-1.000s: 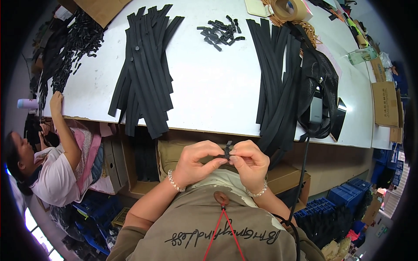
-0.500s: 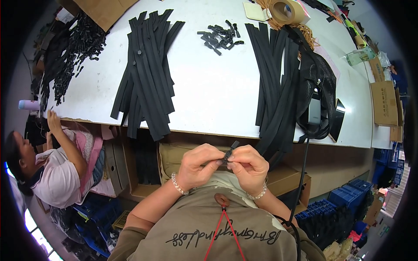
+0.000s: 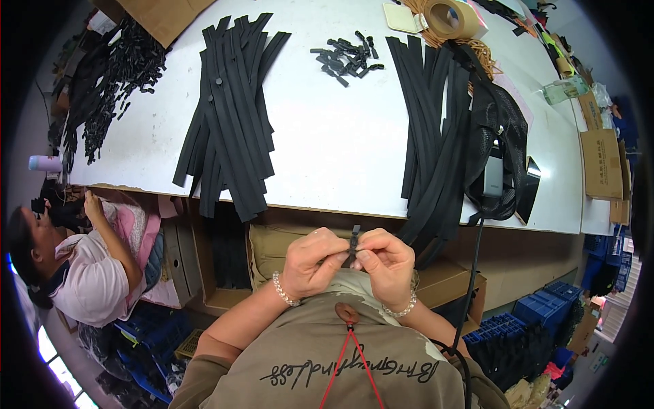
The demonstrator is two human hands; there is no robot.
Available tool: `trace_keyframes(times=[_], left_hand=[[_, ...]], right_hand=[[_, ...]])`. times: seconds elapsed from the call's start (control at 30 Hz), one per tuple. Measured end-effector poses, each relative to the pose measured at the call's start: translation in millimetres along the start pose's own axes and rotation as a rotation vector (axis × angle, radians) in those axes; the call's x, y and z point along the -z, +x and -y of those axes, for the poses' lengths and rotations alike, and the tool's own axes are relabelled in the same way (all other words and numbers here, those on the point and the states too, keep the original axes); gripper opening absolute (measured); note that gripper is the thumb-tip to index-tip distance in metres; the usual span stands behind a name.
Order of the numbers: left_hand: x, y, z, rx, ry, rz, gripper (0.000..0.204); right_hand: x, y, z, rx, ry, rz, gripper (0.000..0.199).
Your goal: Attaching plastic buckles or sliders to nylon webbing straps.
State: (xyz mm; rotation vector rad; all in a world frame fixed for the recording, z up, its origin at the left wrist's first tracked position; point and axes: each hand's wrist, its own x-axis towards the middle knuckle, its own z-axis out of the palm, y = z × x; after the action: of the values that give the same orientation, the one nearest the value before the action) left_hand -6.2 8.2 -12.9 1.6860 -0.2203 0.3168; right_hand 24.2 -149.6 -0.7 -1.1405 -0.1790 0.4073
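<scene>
Close in front of my body, just off the table's near edge, a small black zipper pull (image 3: 355,235) stands between my fingertips with its tab pointing away from me. My left hand (image 3: 315,262) pinches it from one side. My right hand (image 3: 385,262) pinches from the other, thumb and forefinger closed. Fingertips cover its lower part. Beyond lies a small heap of similar black zipper pulls (image 3: 349,60) on the white table (image 3: 334,150). Bundles of black zipper strips (image 3: 235,123) lie to the left and more black zipper strips (image 3: 426,129) to the right, the latter hanging over the edge.
A black mesh bag (image 3: 501,129) holding a grey device sits right, its cable running toward me. A tape roll (image 3: 449,19) is behind it. Far left lies a large pile of black pulls (image 3: 129,65). A co-worker (image 3: 95,273) sits left. Blue crates (image 3: 545,307) stand low right.
The zipper pull has turned from slanting right to nearly upright between my fingers, and my right hand has shifted slightly left. The co-worker's hand has drawn back from the table edge.
</scene>
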Motion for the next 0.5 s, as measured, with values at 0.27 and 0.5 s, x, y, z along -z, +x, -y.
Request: trace_keyframes(times=[0.27,0.5], left_hand=[[-13.5,-6.9,22.5,0.733,-0.447,-0.093,0.006],[-9.7,-1.2,41.8,0.841,-0.464,-0.157,0.007]], right_hand=[[18.8,7.3,-25.9,-0.280,-0.009,-0.201,0.006],[27.4,14.5,-38.6,-0.455,0.045,-0.273,0.007]])
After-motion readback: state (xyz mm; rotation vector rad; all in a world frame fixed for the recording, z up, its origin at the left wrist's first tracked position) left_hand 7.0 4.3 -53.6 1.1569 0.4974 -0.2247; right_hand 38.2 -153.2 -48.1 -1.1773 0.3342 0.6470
